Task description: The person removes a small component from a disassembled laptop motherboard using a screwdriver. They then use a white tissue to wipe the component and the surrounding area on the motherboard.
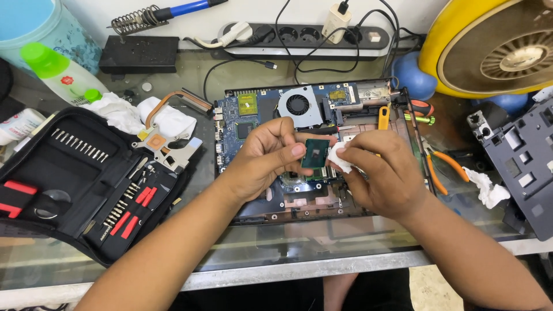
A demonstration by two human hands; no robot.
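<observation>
Bottle: a white bottle with a green cap is lying tilted at the desk's far left corner, beside a blue tub.
Tool case: an open black tool case with screwdriver bits and red-handled tools is sitting along the left edge of the desk.
Cooling pipe: a copper cooling pipe with its metal plate is resting on white cloths, between the case and the laptop.
Laptop: an opened laptop with a blue circuit board and a round fan is lying in the middle of the desk, under both hands.
Left hand: the left hand is grasping a small square chip by its edge, thumb pressing on the left side, fingers curling behind.
Chip: the chip is being held upright above the middle of the laptop, between the two hands.
Right hand: the right hand is pinching a white wad of tissue, which is touching the chip's right edge.
Power strip: a black power strip with plugged cables is running along the far edge.
Pliers: orange-handled pliers are lying just right of the laptop.
Fan housing: a yellow round fan housing is filling the far right corner.
Grey cover: a grey plastic cover is sitting at the right edge.
</observation>
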